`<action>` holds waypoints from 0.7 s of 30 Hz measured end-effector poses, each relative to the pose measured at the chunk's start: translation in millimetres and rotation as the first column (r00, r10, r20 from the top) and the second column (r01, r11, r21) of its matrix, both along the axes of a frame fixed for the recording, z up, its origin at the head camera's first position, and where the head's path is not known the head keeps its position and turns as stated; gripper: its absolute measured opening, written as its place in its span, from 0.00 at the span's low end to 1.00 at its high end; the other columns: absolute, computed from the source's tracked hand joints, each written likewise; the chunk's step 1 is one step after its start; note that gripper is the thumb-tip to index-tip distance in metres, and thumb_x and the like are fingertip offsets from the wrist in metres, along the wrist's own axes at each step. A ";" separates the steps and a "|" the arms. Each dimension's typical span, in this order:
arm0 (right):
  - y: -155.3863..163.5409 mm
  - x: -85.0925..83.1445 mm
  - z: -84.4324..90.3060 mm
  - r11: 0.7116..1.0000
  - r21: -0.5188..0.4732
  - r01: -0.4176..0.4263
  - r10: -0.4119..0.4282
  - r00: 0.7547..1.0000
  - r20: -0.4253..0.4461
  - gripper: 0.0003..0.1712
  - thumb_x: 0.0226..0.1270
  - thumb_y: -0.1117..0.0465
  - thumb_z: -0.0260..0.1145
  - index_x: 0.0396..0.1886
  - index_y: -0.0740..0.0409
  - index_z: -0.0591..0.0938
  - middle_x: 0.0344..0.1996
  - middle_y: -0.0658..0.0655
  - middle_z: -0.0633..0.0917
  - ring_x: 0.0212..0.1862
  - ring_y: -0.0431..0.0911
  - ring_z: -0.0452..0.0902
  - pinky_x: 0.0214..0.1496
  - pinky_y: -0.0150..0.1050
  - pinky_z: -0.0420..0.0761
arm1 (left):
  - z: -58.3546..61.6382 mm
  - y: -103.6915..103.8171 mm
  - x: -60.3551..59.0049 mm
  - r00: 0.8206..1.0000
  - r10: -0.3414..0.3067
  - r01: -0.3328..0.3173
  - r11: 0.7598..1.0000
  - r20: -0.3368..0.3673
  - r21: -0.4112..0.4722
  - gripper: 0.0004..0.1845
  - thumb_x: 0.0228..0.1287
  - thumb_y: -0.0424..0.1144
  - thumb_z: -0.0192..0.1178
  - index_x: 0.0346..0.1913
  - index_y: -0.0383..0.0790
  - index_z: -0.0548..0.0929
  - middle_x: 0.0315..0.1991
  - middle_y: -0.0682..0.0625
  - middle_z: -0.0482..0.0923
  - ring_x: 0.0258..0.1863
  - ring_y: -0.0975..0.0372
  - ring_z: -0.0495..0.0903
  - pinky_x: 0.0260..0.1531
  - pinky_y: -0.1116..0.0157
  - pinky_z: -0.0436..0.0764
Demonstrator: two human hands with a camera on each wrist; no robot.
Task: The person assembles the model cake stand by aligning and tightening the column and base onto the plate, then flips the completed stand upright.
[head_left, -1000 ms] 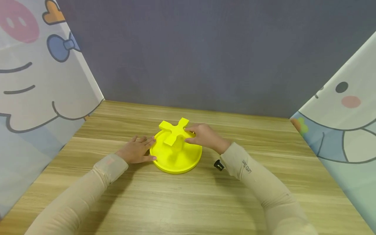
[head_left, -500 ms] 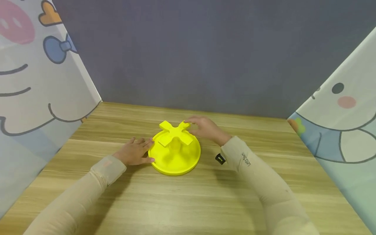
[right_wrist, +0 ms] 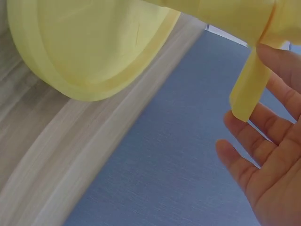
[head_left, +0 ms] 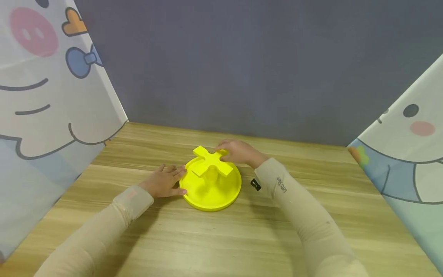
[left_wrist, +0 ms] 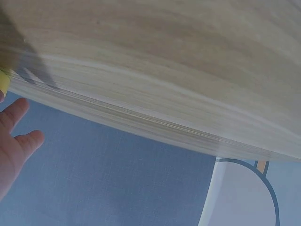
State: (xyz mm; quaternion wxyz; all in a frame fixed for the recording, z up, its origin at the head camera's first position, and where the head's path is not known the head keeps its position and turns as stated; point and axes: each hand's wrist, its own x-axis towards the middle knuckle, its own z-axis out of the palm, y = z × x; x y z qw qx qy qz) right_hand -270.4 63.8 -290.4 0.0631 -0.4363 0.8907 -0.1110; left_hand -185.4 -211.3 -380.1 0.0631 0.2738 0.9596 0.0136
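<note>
above the round yellow dish [head_left: 197, 194], the four-armed cross [head_left: 211, 160] was pinched by the right hand [head_left: 238, 151]; the rim [head_left: 212, 209] was touched by the left hand [head_left: 162, 182], fingers straight and spread; tipping could have been caused by uneven pushing.

You have a round yellow dish [head_left: 211, 199] lying flat just below the centre of the head view, its rim raised. A thick yellow post [head_left: 212, 175] stands up from its middle. On top you see the yellow cross [head_left: 212, 159], roughly level, its four blunt arms pointing diagonally, the upper-right one partly hidden.
</note>
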 end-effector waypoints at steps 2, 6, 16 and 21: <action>0.4 0.1 1.9 1.000 -0.001 -0.017 0.017 1.000 -0.012 0.21 0.65 0.63 0.65 0.58 0.61 0.79 0.57 0.61 0.78 0.62 0.55 0.71 0.65 0.47 0.68 | -0.4 0.3 -0.9 1.000 0.006 -0.006 1.000 0.005 0.004 0.45 0.66 0.65 0.47 0.72 0.32 0.60 0.72 0.39 0.55 0.68 0.40 0.59 0.63 0.36 0.53; 1.1 0.5 4.3 1.000 0.011 -0.013 0.013 1.000 -0.008 0.21 0.64 0.61 0.67 0.57 0.57 0.81 0.54 0.58 0.81 0.59 0.52 0.73 0.63 0.45 0.70 | -0.1 -0.3 -1.5 1.000 0.009 -0.010 1.000 0.013 0.004 0.43 0.67 0.63 0.49 0.71 0.31 0.60 0.72 0.38 0.55 0.68 0.39 0.59 0.63 0.36 0.54; 10.1 13.4 0.5 0.999 0.049 0.021 -0.017 0.996 -0.086 0.21 0.62 0.52 0.69 0.51 0.59 0.84 0.46 0.55 0.84 0.42 0.46 0.78 0.47 0.40 0.78 | 1.8 0.1 -3.3 1.000 -0.013 0.013 1.000 0.005 -0.016 0.44 0.67 0.64 0.48 0.72 0.31 0.59 0.72 0.38 0.56 0.67 0.40 0.60 0.63 0.37 0.55; 10.0 23.7 -1.4 0.999 0.035 0.040 -0.036 0.993 -0.108 0.22 0.62 0.51 0.69 0.50 0.60 0.84 0.47 0.56 0.85 0.43 0.46 0.81 0.47 0.40 0.80 | 1.8 0.3 -3.7 1.000 -0.007 0.007 1.000 0.013 -0.011 0.44 0.67 0.64 0.48 0.72 0.31 0.59 0.72 0.38 0.56 0.67 0.40 0.60 0.63 0.37 0.55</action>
